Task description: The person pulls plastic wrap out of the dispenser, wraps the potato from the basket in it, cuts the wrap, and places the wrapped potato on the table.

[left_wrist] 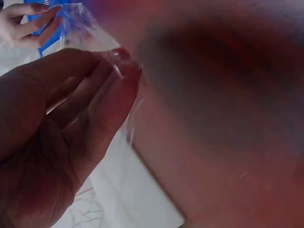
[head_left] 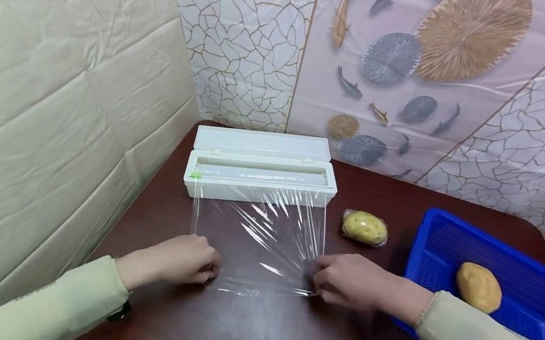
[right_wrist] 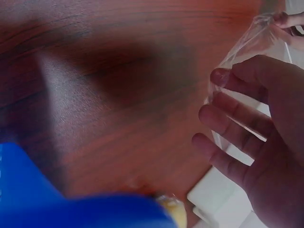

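A sheet of clear plastic wrap (head_left: pixel 263 242) stretches from the white wrap dispenser box (head_left: pixel 259 194) toward the front of the table. My left hand (head_left: pixel 187 260) pinches its near left corner between thumb and fingertips. At the near right corner, my right hand (head_left: pixel 350 281) pinches the film; in the right wrist view the thumb (right_wrist: pixel 247 71) meets the index finger there and the other fingers spread apart. The box's lid (head_left: pixel 262 143) is raised at the back, and a roll (head_left: pixel 261 175) shows inside. A green slider (head_left: pixel 196 175) sits at the left of its front edge.
A potato wrapped in film (head_left: pixel 364 228) lies right of the box. Farther right, a blue plastic basket (head_left: pixel 488 239) holds a peeled-looking yellowish potato (head_left: pixel 479 287), with my right forearm passing over its near side. Fabric-covered walls (head_left: pixel 87 56) border the brown table (head_left: pixel 242 336) at left and back.
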Demonstrator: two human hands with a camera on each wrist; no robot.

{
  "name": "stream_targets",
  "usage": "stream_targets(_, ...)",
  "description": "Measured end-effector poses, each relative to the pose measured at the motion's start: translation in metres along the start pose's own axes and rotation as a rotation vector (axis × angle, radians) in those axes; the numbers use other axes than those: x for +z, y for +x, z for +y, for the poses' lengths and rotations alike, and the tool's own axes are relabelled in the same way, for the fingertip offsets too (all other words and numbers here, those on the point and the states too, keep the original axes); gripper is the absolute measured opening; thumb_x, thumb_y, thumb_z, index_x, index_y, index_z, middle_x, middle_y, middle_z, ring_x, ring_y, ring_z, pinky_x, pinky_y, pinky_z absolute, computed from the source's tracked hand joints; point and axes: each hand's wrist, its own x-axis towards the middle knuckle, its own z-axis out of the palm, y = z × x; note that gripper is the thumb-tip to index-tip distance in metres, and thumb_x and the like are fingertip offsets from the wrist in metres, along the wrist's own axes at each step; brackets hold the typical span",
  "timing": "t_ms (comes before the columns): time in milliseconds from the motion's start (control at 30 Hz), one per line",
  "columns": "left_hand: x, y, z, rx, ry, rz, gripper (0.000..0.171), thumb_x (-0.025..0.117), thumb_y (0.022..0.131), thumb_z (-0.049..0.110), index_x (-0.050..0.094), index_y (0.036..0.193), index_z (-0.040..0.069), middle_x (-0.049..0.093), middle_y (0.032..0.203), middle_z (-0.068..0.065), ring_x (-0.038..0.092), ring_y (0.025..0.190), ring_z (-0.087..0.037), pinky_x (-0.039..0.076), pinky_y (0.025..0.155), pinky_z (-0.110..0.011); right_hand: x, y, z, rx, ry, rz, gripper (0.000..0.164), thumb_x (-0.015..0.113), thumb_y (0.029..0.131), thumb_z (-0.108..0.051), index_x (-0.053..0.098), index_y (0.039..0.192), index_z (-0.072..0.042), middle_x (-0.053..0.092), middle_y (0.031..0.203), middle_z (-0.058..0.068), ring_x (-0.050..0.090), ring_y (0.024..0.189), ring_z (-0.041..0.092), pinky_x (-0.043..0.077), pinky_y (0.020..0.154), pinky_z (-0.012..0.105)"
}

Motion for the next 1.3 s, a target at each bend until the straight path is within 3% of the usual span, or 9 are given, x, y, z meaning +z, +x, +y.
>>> stream_targets(300,0.016,0.0,-0.002,-0.038,0.036,0.012,0.029,0.078,0.077,0.0,0.058,0.072,0.02,0.051,0.065,0.014,0.044,0.058,-0.002,0.04,0.055,-0.023,0.017,0.011,0.011,0.052,0.023,-0.079,0.013,0.077,0.093,-0.018,0.072,0.082,-0.023,0.065,0.081,-0.011,0.065,0.07,0.009,0.054,0.06,0.033)
stream_targets(533,0.019,-0.002,-0.002,-0.045,0.062,0.041,0.027,0.075,0.077,-0.001,0.057,0.075,0.019,0.047,0.073,0.012,0.044,0.064,-0.004,0.04,0.059,-0.025,0.023,0.019,0.014,0.122,0.087,-0.145,0.014,0.08,0.092,-0.017,0.067,0.09,-0.022,0.059,0.069,-0.016,0.056,0.058,0.003,0.049,0.055,0.03)
stream_targets(633,0.02,-0.005,0.0,-0.041,0.118,0.052,0.027,0.076,0.077,0.002,0.057,0.075,0.021,0.048,0.074,0.012,0.045,0.062,-0.006,0.043,0.058,-0.028,0.024,0.021,0.014,0.125,0.094,-0.155,0.016,0.082,0.091,-0.018,0.067,0.09,-0.022,0.058,0.071,-0.017,0.056,0.06,0.002,0.049,0.056,0.029)
stream_targets(900,0.024,-0.01,0.005,0.038,0.354,0.124,0.022,0.082,0.078,0.01,0.064,0.082,0.021,0.067,0.081,0.007,0.069,0.072,-0.016,0.053,0.055,-0.035,0.027,0.023,0.012,0.107,0.047,-0.165,0.023,0.087,0.085,-0.019,0.064,0.084,-0.023,0.058,0.071,-0.016,0.059,0.063,0.005,0.05,0.057,0.03)
stream_targets(1100,0.023,-0.012,0.001,0.03,0.393,0.151,0.023,0.089,0.076,0.021,0.069,0.088,0.02,0.062,0.085,0.006,0.065,0.081,-0.014,0.051,0.052,-0.032,0.029,0.026,0.014,0.123,0.017,-0.179,0.025,0.088,0.083,-0.02,0.063,0.085,-0.022,0.055,0.068,-0.015,0.058,0.061,0.007,0.051,0.056,0.032)
stream_targets(1300,0.023,-0.01,-0.005,0.069,0.429,0.141,0.027,0.091,0.078,0.03,0.072,0.095,0.019,0.055,0.088,0.004,0.06,0.084,-0.017,0.055,0.069,-0.033,0.023,0.026,0.013,0.12,-0.001,-0.166,0.022,0.088,0.084,-0.021,0.066,0.089,-0.023,0.056,0.069,-0.015,0.058,0.061,0.006,0.051,0.057,0.033)
